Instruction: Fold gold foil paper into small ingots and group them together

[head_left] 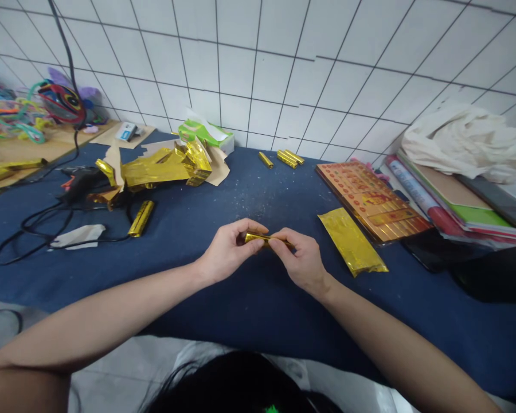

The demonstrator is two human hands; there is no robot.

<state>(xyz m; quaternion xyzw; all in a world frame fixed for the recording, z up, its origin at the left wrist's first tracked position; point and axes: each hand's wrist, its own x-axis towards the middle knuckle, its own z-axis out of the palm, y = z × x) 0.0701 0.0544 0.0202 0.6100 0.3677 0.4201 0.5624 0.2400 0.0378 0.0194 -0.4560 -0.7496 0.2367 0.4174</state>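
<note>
Between my two hands is a small roll of gold foil paper (pixel 256 236), held level above the blue-covered table. My left hand (pixel 226 249) pinches its left end between thumb and fingers. At the other end, my right hand (pixel 298 255) pinches it the same way, hiding part of the roll. To the right of my right hand lies a flat stack of gold foil sheets (pixel 353 241). Several finished-looking gold rolls (pixel 287 158) lie near the wall, and a thicker gold roll (pixel 141 218) rests to the left of my left hand.
A black glue gun (pixel 79 186) with a looping cable sits at left beside crumpled gold foil (pixel 159 167). Behind that is a green tissue pack (pixel 206 135). An orange-gold printed pack (pixel 372 198) and stacked books (pixel 468 206) under white cloth (pixel 460 140) stand at right.
</note>
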